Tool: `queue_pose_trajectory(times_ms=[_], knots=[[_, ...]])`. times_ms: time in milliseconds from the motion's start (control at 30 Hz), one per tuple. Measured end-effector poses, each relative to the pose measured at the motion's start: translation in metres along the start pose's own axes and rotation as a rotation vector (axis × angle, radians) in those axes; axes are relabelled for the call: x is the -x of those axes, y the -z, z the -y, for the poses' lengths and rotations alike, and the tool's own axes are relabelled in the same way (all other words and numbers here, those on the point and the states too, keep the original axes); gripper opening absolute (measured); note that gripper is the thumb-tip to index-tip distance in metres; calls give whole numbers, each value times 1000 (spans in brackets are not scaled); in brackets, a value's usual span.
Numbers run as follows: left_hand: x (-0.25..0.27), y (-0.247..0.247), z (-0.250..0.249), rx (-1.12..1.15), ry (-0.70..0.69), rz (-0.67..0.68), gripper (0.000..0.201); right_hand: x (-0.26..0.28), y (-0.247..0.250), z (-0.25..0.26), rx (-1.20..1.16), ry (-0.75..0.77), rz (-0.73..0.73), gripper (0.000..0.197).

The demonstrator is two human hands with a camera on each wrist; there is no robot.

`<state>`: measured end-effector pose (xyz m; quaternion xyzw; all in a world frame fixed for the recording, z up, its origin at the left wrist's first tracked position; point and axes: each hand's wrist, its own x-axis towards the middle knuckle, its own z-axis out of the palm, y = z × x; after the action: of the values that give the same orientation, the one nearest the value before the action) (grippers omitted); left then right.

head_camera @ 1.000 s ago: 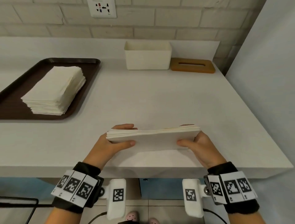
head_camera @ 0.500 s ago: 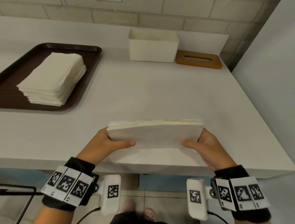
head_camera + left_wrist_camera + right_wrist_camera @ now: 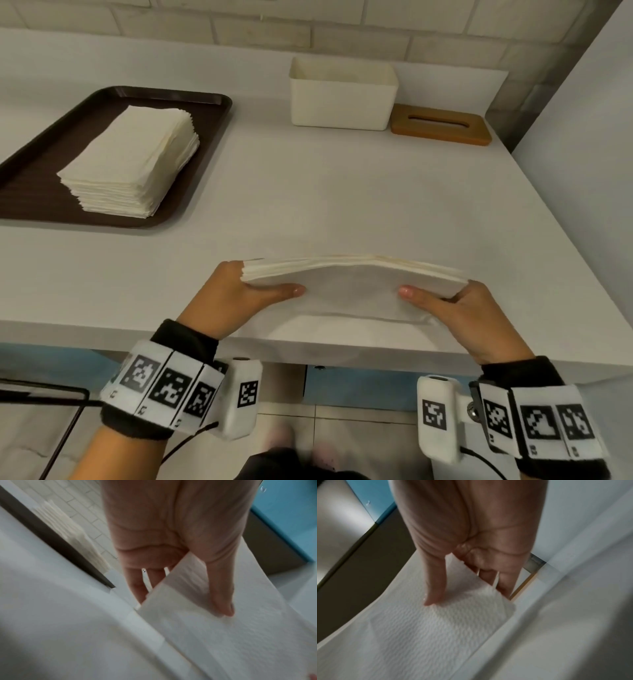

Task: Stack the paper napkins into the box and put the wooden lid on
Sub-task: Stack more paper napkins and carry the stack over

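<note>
A bundle of napkins hangs in the air above the near edge of the white counter, bowed upward in the middle, its ends drooping. The left hand grips the left end, thumb stretched along the near face, fingers tucked behind; the left wrist view shows that thumb pressed flat on the textured paper. The right hand clamps the right end the same way, thumb forward on the face, fingers wrapped round the back, and the right wrist view confirms the pinch on the embossed sheet. Farther back, the white box stands open-topped by the wall, with the wooden lid lying flat just beside it on the right, slot facing up. Whether box and lid touch is hard to tell. Off to the left, a brown tray carries a tall stack of napkins, a little ragged at its edges. Tiled wall behind.
</note>
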<state>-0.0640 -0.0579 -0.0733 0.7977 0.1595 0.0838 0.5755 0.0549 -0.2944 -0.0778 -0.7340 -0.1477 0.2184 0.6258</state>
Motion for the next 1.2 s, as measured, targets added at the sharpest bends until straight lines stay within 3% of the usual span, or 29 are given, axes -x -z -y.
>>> queue_pose_trajectory(times_ms=[100,233,333,533,700,800,900,1000,1200], knots=[[4,2,-4,20,-58,-14,30,-1,0,2,-35,33,-35,18],[3,1,11,-50,68,47,41,-1,-4,-4,55,-16,28,21],[2,0,12,19,132,116,41,-2,-4,-8,31,-47,41,23],[5,2,3,84,35,84,26,-1,-5,2,-36,46,69,21],[8,0,9,54,27,102,46,0,0,-4,73,-9,127,23],[7,0,9,77,41,61,30,-1,-1,-3,89,-41,124,20],[5,7,-2,58,-8,13,12,-3,3,25,81,61,59,19],[-1,10,-18,-12,-58,35,8,-2,6,70,85,261,7,20],[-23,-18,-19,13,93,224,26,-9,-16,112,159,529,64,18]])
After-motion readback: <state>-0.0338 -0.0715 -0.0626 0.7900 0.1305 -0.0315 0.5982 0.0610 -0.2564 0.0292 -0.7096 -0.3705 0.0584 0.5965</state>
